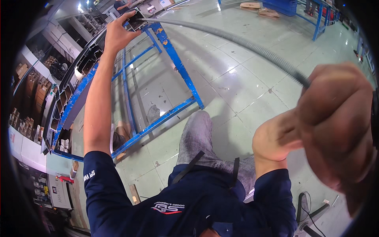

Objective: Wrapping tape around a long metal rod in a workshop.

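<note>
My left hand, arm stretched forward, grips the near end of a dark hollow metal profile, thumb and fingers on opposite sides. A long grey ribbed flexible rod, coil-like in look, runs from the profile's open end in a curve to the right. Close to the camera, my right hand is closed around the rod's other end; the fist is large and somewhat blurred. Whether the rod goes inside the profile or only meets its opening is hard to make out. Under the profile stands a blue steel stand with chipped paint.
More dark profiles lie along the stand's left side. Shelves with boxes line the far left. Another blue stand and wooden reels are at the back right. A person is at the top. A black-legged object sits lower right.
</note>
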Motion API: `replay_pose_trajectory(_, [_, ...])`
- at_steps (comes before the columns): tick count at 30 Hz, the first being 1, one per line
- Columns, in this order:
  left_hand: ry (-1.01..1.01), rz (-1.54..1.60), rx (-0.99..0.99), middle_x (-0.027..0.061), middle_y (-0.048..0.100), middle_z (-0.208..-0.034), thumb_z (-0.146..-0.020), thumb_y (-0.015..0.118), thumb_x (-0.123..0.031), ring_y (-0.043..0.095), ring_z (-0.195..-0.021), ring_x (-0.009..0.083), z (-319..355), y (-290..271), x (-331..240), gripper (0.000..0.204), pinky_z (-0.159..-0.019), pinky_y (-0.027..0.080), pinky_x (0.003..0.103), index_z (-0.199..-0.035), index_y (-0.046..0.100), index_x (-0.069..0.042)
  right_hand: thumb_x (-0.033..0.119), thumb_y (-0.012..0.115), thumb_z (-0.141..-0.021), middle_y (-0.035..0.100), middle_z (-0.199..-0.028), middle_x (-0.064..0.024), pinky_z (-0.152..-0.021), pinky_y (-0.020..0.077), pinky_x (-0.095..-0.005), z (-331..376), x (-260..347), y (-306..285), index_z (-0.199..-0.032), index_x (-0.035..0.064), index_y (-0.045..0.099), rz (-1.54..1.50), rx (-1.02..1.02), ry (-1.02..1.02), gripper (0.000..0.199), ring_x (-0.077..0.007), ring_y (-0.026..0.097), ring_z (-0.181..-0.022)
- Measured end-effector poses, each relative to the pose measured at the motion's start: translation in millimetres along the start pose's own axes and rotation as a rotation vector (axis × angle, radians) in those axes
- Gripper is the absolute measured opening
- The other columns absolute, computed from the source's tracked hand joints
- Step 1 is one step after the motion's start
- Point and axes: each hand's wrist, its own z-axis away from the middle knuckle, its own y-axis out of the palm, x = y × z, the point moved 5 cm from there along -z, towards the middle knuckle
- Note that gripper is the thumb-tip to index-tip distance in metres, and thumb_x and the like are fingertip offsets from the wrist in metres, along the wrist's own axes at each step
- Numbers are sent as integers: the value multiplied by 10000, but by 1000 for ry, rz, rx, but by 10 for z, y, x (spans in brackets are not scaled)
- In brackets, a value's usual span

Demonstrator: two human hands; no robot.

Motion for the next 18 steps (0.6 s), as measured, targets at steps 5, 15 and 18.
replay_pose_trajectory(5, [30, 40, -4, 155, 738, -1214, -649, 885, -164, 703, -1158, 280, -58, 19, -132, 685, -1020, 527, 350, -1297, 687, -58, 90, 561, -888, 397, -535, 20, -411, 315, -283, -45, 101, -475, -621, 136, 408, 0, 119, 37, 312, -120, 372, -430])
replay_pose_trajectory(15, [1, 3, -6, 142, 741, -1212, -652, 880, -169, 717, -1117, 287, 21, -4, -38, 689, -989, 535, 349, -1306, 687, -70, 88, 603, -901, 485, -592, -32, -436, 417, -295, -253, -161, 924, -688, 78, 498, -60, 259, 84, 237, -159, 477, -480])
replay_pose_trajectory(18, [10, 15, -6, 150, 741, -1206, -653, 876, -167, 720, -1111, 289, -41, 55, -144, 690, -985, 536, 345, -1310, 686, -77, 88, 615, -905, 511, -609, -48, -443, 448, -299, -273, -187, 700, -709, 61, 525, -52, 302, 111, 217, -170, 508, -495])
